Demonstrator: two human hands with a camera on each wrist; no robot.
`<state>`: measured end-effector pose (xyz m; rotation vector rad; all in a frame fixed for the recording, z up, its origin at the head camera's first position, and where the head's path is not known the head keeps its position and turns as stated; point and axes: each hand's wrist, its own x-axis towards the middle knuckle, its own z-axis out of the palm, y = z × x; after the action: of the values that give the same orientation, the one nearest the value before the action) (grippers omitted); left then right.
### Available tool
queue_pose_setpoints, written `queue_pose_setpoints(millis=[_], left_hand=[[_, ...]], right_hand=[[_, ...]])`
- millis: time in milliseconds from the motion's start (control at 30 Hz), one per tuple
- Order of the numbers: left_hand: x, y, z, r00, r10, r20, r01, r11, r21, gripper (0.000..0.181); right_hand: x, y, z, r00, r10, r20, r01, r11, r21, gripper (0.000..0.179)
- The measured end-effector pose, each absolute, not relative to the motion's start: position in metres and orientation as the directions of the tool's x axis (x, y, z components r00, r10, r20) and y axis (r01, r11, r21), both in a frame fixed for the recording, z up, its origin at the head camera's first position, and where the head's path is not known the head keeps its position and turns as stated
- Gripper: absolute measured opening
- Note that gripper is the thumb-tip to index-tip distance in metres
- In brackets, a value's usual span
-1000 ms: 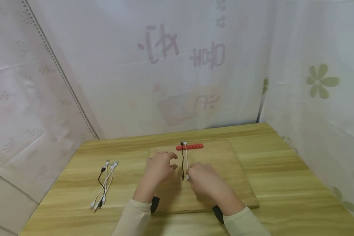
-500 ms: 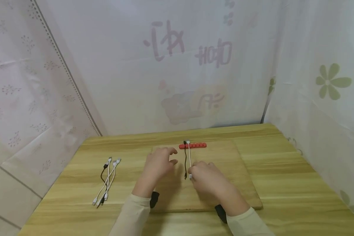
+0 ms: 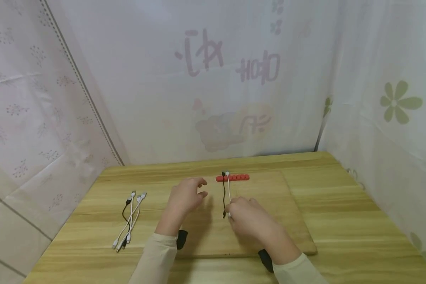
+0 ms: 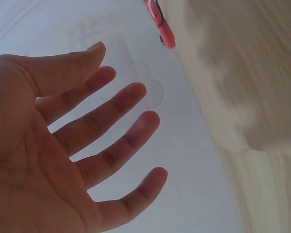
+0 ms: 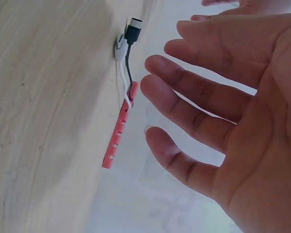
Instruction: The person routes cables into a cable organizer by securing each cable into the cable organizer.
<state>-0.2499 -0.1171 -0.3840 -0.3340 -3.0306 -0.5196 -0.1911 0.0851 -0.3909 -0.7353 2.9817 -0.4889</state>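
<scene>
A black cable [image 3: 224, 197] and a white cable [image 3: 229, 190] lie side by side on the wooden board, running toward me from a red cable-clip strip [image 3: 240, 177]. My right hand [image 3: 249, 216] is beside the white cable's near end, partly covering it in the head view. In the right wrist view its fingers are spread and relaxed, apart from the black plug [image 5: 132, 33] and the white plug [image 5: 120, 50]. Left of the cables, my left hand [image 3: 185, 197] hovers with nothing in it, fingers loosely extended and thumb apart.
Several white and black cables [image 3: 130, 217] lie crossed in a bunch on the table, left of the board [image 3: 269, 221]. A printed curtain [image 3: 156, 118] hangs behind the table, with more patterned cloth on both sides.
My left hand has drawn back a little to the left, away from the cables. My right hand stays by the white cable's near end, which it now covers more. The head view has shifted slightly.
</scene>
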Motion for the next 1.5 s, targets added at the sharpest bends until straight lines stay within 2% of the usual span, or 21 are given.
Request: queue_pose_setpoints(millis=[167,400,500,667,867,1067,1267,1500], left_hand=[[-0.251,-0.129,-0.385,-0.981,0.180,0.067,0.192,0.924,0.331,0.033],[-0.257,-0.166,-0.375,-0.991,0.116,0.066,0.133,0.916,0.379,0.037],[-0.263,-0.184,-0.370,-0.992,0.120,0.030,0.123,0.931,0.343,0.039],[-0.277,-0.223,-0.370,-0.991,0.124,-0.052,0.105,0.955,0.278,0.038],[-0.296,-0.267,-0.387,-0.987,0.136,-0.083,0.122,0.980,0.156,0.034],[-0.304,-0.294,-0.410,-0.988,0.112,-0.106,0.101,0.989,0.108,0.042],[-0.313,-0.307,-0.430,-0.992,0.082,-0.098,0.073,0.993,0.088,0.042],[-0.321,-0.313,-0.438,-0.994,0.109,-0.034,0.102,0.981,0.163,0.034]], right_hand=[[-0.187,0.080,-0.392,-0.880,-0.472,0.048,-0.464,0.833,-0.302,0.009],[-0.181,0.065,-0.395,-0.837,-0.544,0.061,-0.539,0.799,-0.265,0.015],[-0.179,0.058,-0.392,-0.813,-0.578,0.071,-0.577,0.782,-0.233,0.018],[-0.181,0.038,-0.378,-0.758,-0.645,0.091,-0.652,0.751,-0.108,0.010],[-0.187,0.009,-0.374,-0.722,-0.690,0.049,-0.691,0.723,-0.006,0.014],[-0.185,-0.021,-0.380,-0.665,-0.747,0.015,-0.745,0.664,0.070,0.017],[-0.176,-0.045,-0.380,-0.621,-0.783,-0.026,-0.784,0.620,0.026,0.023],[-0.170,-0.068,-0.389,-0.581,-0.814,-0.016,-0.811,0.577,0.098,0.028]])
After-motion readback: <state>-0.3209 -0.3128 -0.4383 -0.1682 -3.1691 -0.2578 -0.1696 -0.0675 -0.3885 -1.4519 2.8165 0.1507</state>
